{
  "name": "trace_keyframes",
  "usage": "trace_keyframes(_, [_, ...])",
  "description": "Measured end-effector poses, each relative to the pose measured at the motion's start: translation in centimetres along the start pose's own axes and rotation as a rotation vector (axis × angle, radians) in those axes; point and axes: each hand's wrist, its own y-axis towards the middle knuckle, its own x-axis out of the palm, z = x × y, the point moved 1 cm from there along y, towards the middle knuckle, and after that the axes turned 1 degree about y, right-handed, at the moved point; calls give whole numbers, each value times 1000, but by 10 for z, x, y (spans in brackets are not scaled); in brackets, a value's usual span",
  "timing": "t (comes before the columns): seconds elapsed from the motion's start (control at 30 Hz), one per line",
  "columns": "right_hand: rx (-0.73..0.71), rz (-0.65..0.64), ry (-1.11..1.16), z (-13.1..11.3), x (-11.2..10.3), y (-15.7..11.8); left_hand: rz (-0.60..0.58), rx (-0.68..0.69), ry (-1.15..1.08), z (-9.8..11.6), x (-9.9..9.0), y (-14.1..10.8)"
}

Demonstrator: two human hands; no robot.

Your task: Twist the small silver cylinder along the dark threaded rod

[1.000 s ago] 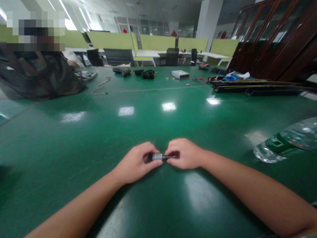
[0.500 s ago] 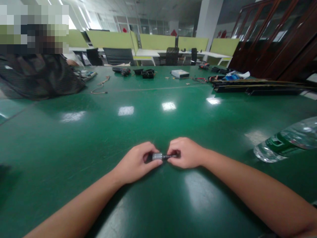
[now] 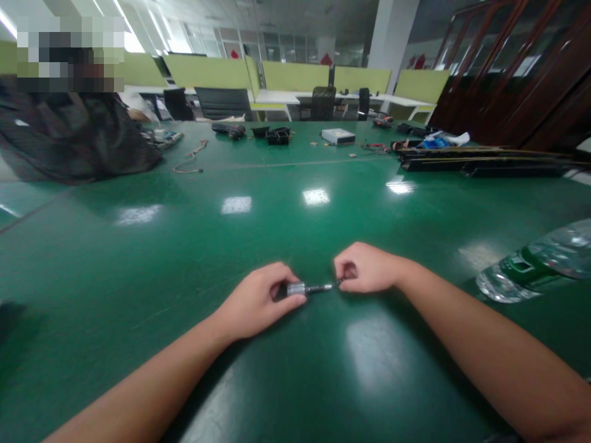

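Observation:
My left hand is closed around a short silver-and-black cylindrical tool with a thin shaft, gripped between thumb and fingers. The slim shaft points right, dark at its base and shiny at its tip; I cannot tell the tool's exact kind. Just beyond that tip, my right hand pinches a tiny dark piece, mostly hidden by the fingertips. A small gap seems to separate the piece from the shaft. Both hands are low over the green tabletop.
A clear plastic bottle with a green label lies at the right. Toward the far edge are a silver box, black parts, a cable and dark strips. A dark bag stands at the far left.
My right hand has moved right and slightly up, off the shaft, with a tiny dark piece in its fingers. The shaft's tip is now exposed. The left hand has barely shifted.

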Motion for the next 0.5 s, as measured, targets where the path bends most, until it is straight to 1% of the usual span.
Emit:
trace_keyframes(0.1, [17, 6, 22, 1, -2, -1, -4, -4, 0, 0, 0, 0])
trace_keyframes(0.33, [1, 14, 31, -4, 7, 4, 8, -4, 9, 0, 0, 1])
trace_keyframes(0.4, [-16, 51, 31, -6, 11, 6, 8, -3, 10, 0, 0, 1])
trace_keyframes(0.5, [-70, 169, 50, -13, 20, 10, 17, -13, 18, 0, 1, 1])
